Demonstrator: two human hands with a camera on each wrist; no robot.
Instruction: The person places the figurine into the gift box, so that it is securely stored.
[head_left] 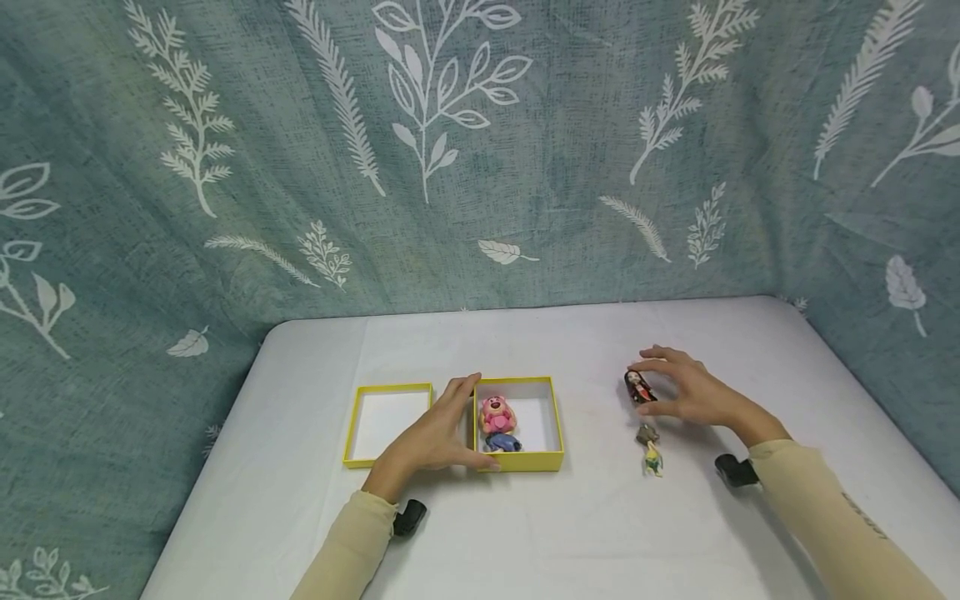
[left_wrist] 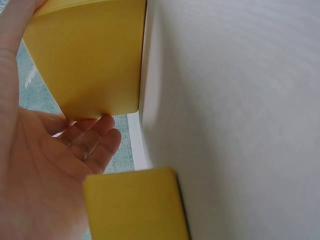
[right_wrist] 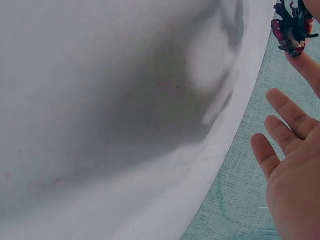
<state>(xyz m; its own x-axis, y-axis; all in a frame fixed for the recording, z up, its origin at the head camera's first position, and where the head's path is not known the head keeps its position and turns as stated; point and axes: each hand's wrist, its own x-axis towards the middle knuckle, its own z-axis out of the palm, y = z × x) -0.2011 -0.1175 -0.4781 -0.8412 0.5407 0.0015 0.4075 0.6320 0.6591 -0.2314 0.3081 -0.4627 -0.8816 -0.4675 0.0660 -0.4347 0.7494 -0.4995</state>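
My left hand [head_left: 438, 435] grips the left side of a yellow-edged box [head_left: 525, 461], thumb at the front and fingers at the back; the left wrist view shows the hand [left_wrist: 55, 150] around the yellow wall [left_wrist: 90, 60]. Inside the box, a pink bear figure [head_left: 497, 415] lies behind a blue figure [head_left: 503, 442], both toward the left. My right hand [head_left: 693, 392] pinches a dark-haired figure in black and red [head_left: 637, 387] between thumb and forefinger; in the right wrist view the figure [right_wrist: 290, 30] is at the top right, the other fingers of the hand [right_wrist: 300, 165] spread.
A small figure with a grey-brown head and yellow-green body [head_left: 652, 458] lies just in front of the right hand. The shallow yellow-edged lid [head_left: 390, 421] lies left of the box, partly behind the left hand. A patterned green cloth [head_left: 555, 167] hangs behind the white table [head_left: 570, 533].
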